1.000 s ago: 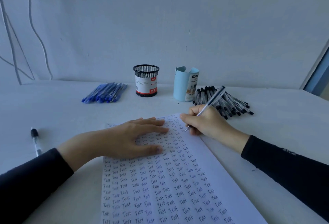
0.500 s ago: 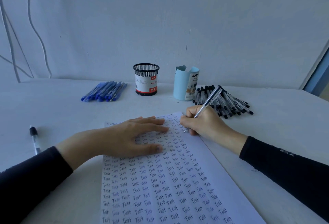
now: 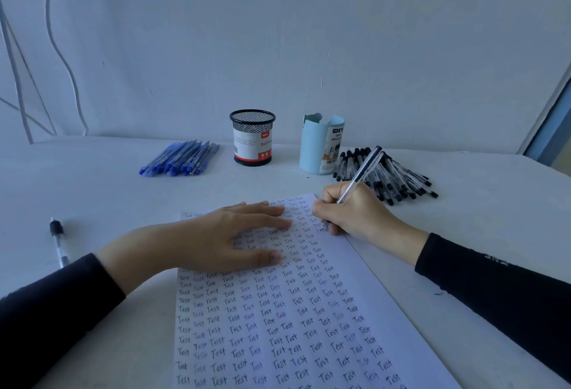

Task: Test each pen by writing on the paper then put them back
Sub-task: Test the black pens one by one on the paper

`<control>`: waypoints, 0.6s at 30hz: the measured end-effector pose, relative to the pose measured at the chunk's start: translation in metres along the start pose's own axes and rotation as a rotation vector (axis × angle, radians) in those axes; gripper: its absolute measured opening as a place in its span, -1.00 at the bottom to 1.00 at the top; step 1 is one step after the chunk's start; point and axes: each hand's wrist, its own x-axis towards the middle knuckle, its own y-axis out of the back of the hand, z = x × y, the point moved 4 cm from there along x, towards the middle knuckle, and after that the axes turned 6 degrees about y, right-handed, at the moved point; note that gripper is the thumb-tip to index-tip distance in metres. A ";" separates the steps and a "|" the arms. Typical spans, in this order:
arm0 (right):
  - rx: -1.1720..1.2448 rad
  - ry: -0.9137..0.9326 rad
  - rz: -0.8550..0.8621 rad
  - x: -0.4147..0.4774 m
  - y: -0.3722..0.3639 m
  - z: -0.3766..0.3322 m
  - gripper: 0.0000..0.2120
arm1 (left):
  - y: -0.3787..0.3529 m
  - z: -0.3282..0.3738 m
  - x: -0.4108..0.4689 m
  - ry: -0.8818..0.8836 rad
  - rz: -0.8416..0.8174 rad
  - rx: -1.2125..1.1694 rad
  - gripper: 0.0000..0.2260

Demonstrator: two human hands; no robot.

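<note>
A white sheet of paper (image 3: pixel 309 320) covered with rows of the word "Test" lies in front of me. My left hand (image 3: pixel 228 240) rests flat on its upper part, fingers straight. My right hand (image 3: pixel 355 212) grips a clear black-capped pen (image 3: pixel 361 172) with its tip on the paper near the top right corner. A pile of black pens (image 3: pixel 401 181) lies behind my right hand. A pile of blue pens (image 3: pixel 182 159) lies at the back left.
A black mesh pen cup (image 3: pixel 252 141) and a light blue desk organizer (image 3: pixel 319 147) stand at the back middle of the white table (image 3: pixel 92 197). A single black-capped pen (image 3: pixel 58 241) lies at the left by my sleeve. A wall rises close behind.
My right hand has shifted slightly with the pen as it writes near the paper's top right. My left hand stays flat on the sheet.
</note>
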 end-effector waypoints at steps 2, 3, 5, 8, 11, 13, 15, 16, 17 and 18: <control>0.007 -0.002 0.006 0.000 0.001 0.000 -0.58 | -0.001 -0.001 0.000 -0.003 -0.002 0.000 -0.44; 0.007 0.001 0.014 -0.001 0.002 0.000 -0.59 | -0.001 -0.001 0.000 -0.006 -0.002 0.000 -0.44; 0.001 0.002 0.015 -0.001 0.002 -0.001 -0.59 | -0.001 -0.002 0.000 -0.008 0.000 0.000 -0.44; -0.005 0.001 0.010 -0.001 0.002 -0.001 -0.58 | 0.000 -0.001 0.000 -0.007 -0.002 -0.005 -0.44; 0.011 -0.006 0.013 -0.001 0.002 0.000 -0.59 | 0.000 0.000 -0.001 -0.009 0.003 -0.009 -0.45; 0.016 -0.008 0.033 0.000 0.003 0.001 -0.58 | 0.000 0.001 -0.001 -0.009 0.003 -0.004 -0.44; -0.008 -0.005 0.044 0.000 0.003 0.001 -0.58 | 0.000 0.001 -0.001 -0.009 0.002 -0.003 -0.44; -0.019 -0.002 0.041 0.000 0.003 0.000 -0.59 | 0.000 0.001 -0.001 -0.007 0.000 -0.007 -0.44; -0.023 0.000 0.038 0.000 0.003 0.000 -0.60 | 0.000 0.000 -0.001 -0.005 -0.002 -0.009 -0.44; -0.018 -0.002 0.038 0.000 0.003 0.000 -0.62 | 0.000 0.000 0.000 -0.006 -0.001 -0.009 -0.44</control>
